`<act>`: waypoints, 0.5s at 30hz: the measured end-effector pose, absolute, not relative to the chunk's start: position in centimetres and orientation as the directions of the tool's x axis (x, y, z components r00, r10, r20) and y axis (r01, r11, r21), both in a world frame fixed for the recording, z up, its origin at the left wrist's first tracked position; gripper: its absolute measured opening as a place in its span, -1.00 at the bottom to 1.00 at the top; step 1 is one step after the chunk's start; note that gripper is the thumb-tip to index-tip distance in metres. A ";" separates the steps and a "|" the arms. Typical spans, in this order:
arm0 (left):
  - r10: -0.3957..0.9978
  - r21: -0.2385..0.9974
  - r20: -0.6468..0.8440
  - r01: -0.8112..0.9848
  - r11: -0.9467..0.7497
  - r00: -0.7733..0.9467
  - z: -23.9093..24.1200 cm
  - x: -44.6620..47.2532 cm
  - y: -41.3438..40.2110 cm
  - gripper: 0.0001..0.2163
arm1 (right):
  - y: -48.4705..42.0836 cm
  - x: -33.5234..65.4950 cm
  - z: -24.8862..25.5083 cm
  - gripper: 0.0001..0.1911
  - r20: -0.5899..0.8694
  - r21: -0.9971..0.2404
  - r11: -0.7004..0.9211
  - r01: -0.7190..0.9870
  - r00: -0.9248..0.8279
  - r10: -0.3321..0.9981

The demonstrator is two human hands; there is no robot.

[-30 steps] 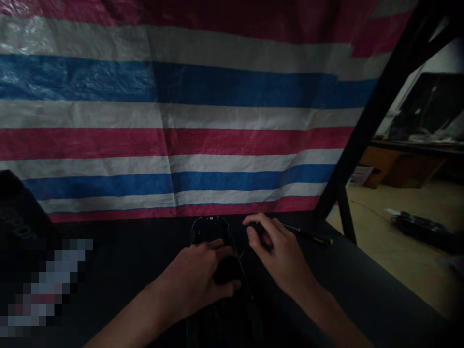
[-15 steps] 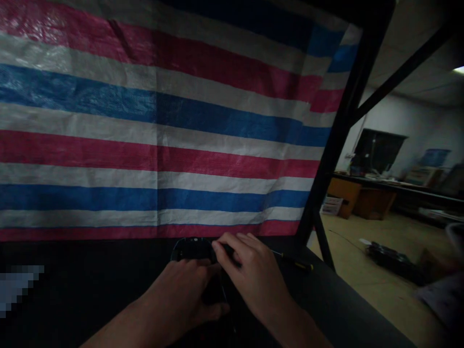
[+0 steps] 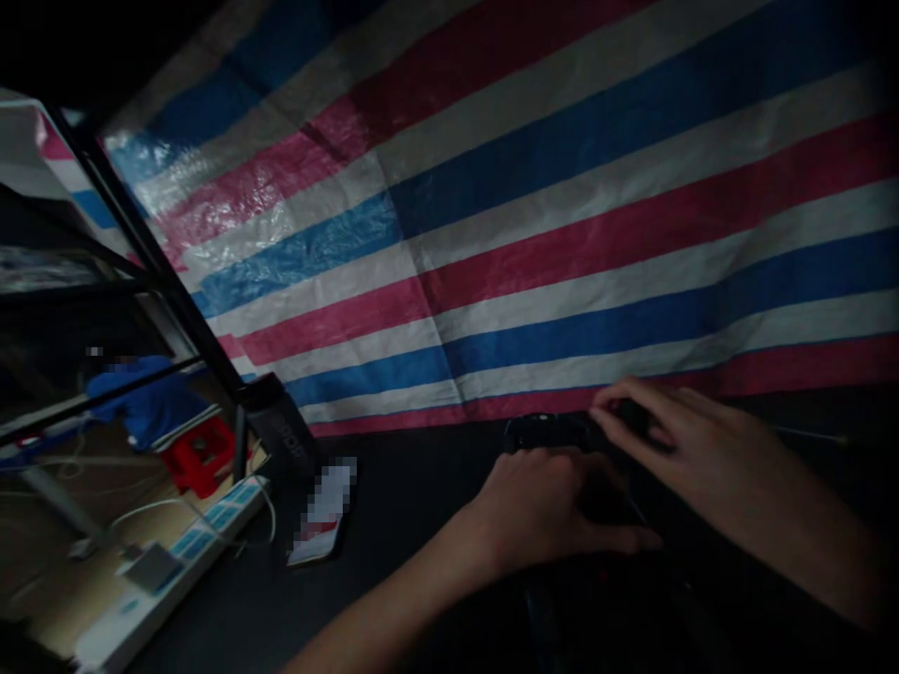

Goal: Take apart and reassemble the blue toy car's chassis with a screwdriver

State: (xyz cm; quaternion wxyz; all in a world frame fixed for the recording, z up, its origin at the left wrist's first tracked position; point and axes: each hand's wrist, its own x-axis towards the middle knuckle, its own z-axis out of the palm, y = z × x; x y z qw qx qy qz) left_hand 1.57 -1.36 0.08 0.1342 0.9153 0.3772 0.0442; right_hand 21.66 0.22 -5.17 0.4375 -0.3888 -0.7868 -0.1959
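Under flat, open L hand (image 3: 554,510): black device (image 3: 544,433), far end in R hand (image 3: 695,447) pinch.

Entry, your own hands and arms. Left hand (image 3: 554,510): bare. Left forearm (image 3: 393,608): bare along all of its visible length, down to the bottom edge. Right hand (image 3: 695,445): bare. Right forearm (image 3: 821,543): bare as far as the right edge. The dim light hides the finer detail of your nails and wrists.

Red, white, blue striped tarp (image 3: 534,234); red stool (image 3: 200,454).
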 end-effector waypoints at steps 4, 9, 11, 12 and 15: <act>0.736 0.255 0.010 0.710 -0.657 0.677 0.1 1.8 -1.7 -0.45 | -0.3 21.5 -4.5 -0.88 0.819 -0.320 0.626 0.711 -0.125 0.560; 0.733 0.256 0.006 0.708 -0.658 0.680 0.2 1.7 -1.5 -0.50 | -1.0 21.8 -3.4 -0.93 0.750 -0.376 0.541 0.752 -0.096 0.654; 0.731 0.266 0.001 0.705 -0.658 0.682 0.4 1.7 -1.4 -0.52 | -1.0 22.2 -3.3 -0.93 0.729 -0.419 0.548 0.724 -0.091 0.678; 0.730 0.274 -0.001 0.702 -0.657 0.684 0.5 1.7 -1.4 -0.54 | -1.0 22.4 -3.3 -0.94 0.723 -0.434 0.569 0.699 -0.107 0.683; 0.731 0.300 -0.011 0.700 -0.648 0.682 0.7 1.7 -1.5 -0.57 | -1.0 22.9 -3.3 -0.85 0.727 -0.428 0.627 0.651 -0.165 0.667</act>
